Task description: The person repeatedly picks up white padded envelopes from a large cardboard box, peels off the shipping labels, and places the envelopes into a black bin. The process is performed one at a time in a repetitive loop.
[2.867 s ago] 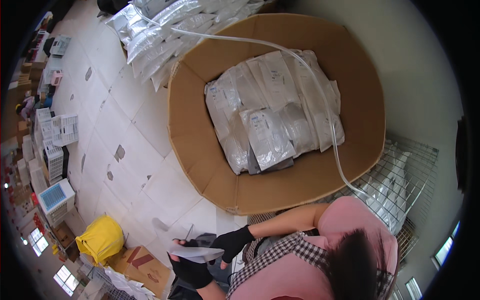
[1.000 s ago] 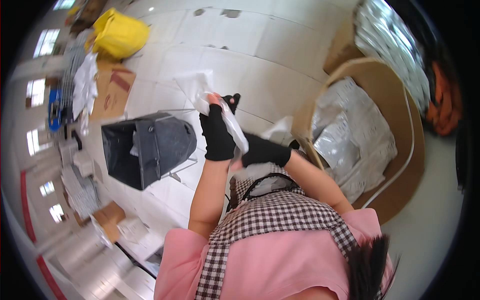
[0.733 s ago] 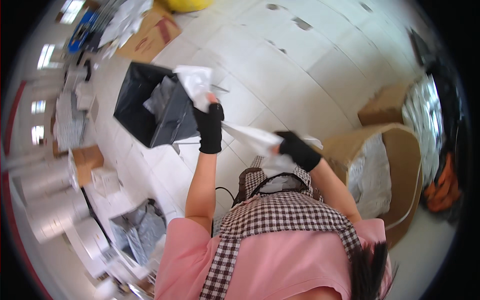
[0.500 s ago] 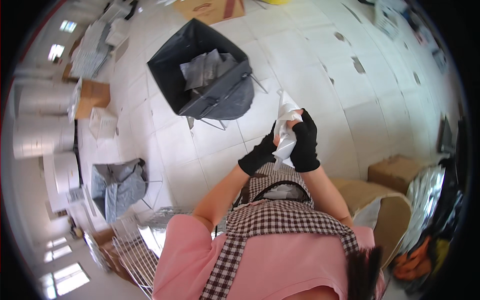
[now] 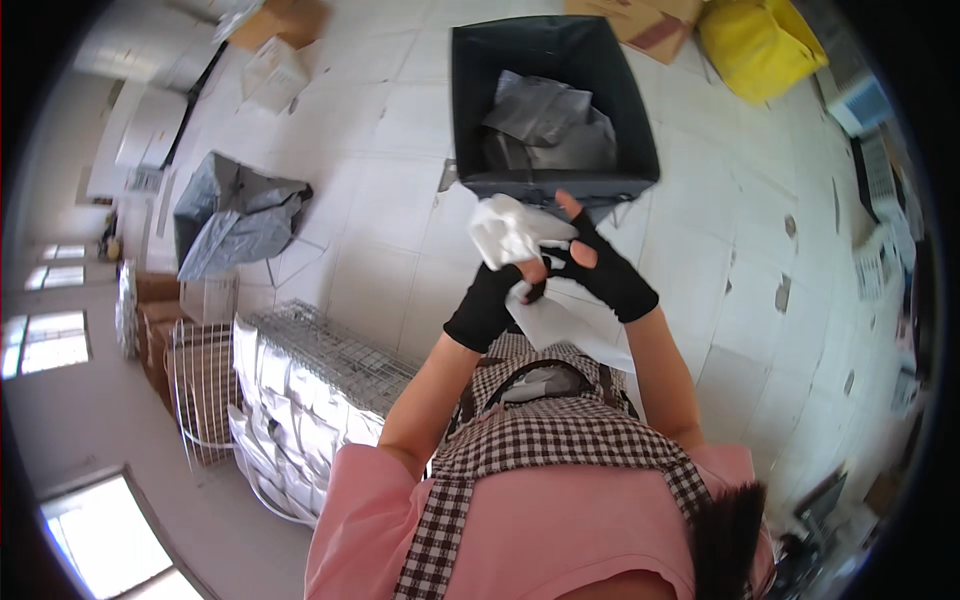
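A crumpled, glossy white plastic sheet (image 5: 505, 232) is bunched above my left hand (image 5: 497, 300), and a loose length trails below toward my lap. Black fingerless gloves cover both hands. My left fingers are wrapped round the gathered sheet. Beside it, my right hand (image 5: 607, 272) has its fingers apart against the sheet's right side; some fingers are hidden or blurred. Just beyond the hands stands a black bin (image 5: 625, 110) on metal legs, with grey plastic pieces (image 5: 550, 120) lying inside.
A smaller grey bag bin (image 5: 235, 220) stands to the left. Nearer, a wire cart (image 5: 330, 340) holds silvery packets (image 5: 285, 420). At the far right are a yellow bag (image 5: 765, 45) and a cardboard box (image 5: 640, 22).
My view has turned, and the black bin now lies straight ahead of my hands. The sheet has gone from a twisted upright shape to a spread, crumpled one. My right fingers have parted.
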{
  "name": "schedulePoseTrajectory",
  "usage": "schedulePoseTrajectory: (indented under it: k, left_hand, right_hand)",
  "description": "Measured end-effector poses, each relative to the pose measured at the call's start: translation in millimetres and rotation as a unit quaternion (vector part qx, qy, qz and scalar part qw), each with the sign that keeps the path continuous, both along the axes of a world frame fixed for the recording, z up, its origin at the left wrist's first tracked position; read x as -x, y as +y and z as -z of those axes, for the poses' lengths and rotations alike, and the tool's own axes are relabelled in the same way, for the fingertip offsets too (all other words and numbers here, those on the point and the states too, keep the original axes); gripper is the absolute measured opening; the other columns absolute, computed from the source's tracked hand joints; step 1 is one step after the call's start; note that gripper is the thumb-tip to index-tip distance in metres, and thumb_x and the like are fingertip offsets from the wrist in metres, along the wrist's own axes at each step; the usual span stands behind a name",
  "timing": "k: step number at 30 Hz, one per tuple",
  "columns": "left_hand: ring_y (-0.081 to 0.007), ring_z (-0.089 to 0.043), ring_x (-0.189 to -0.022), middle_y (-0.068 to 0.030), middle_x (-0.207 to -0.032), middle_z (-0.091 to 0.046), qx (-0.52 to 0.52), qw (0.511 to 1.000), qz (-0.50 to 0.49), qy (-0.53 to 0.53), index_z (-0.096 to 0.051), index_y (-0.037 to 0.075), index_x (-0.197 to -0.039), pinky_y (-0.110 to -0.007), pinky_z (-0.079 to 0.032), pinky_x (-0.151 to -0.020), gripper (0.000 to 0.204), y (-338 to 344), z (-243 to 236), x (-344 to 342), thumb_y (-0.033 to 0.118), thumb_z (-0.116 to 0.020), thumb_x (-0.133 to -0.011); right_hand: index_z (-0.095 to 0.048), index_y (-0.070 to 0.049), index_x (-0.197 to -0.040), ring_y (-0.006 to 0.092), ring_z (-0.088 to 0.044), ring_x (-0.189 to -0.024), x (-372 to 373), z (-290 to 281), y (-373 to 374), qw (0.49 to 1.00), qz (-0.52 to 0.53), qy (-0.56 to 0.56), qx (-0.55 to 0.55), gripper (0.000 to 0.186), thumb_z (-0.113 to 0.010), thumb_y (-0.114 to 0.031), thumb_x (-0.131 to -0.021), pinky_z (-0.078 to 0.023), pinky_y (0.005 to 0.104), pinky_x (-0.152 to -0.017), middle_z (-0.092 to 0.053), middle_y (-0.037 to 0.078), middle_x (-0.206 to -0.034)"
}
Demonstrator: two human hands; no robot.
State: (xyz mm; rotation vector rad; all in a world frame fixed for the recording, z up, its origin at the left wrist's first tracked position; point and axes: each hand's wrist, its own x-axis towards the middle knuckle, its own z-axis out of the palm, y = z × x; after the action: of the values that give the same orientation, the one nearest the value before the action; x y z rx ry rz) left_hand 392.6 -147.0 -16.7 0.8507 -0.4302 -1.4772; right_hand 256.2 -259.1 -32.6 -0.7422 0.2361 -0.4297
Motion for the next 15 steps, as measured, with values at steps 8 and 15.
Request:
schedulePoseTrajectory:
  k: [8, 15]
  left_hand:
    - [-0.0300, -0.063, -0.067, -0.0208, -0.088, -0.060, -0.213, 0.688, -0.207, -0.662, -0.030, -0.001, -0.124, -0.038, -0.049, -0.058, 0.078, 63, 34, -190, 0.047, -0.066, -0.074]
    - [-0.0352, -0.061, -0.073, -0.0202, -0.088, -0.057, -0.161, 0.652, 0.057, -0.739, -0.033, 0.000, -0.130, -0.042, -0.049, -0.061, 0.079, 117, 15, -309, 0.059, -0.050, -0.079]
  right_hand:
    - [-0.050, 0.001, -0.112, 0.0178, -0.056, -0.089, -144, 49, 45, 0.818, -0.466, 0.155, 0.301, 0.054, -0.073, -0.023, -0.068, -0.045, 0.0306, -0.076, -0.059, 0.011, -0.095]
    - [-0.060, -0.005, -0.099, 0.0277, -0.060, -0.079, -362, -72, -48, 0.602, -0.331, 0.082, 0.722, 0.032, -0.065, -0.021, -0.072, -0.045, 0.0355, -0.072, -0.062, 0.014, -0.085]
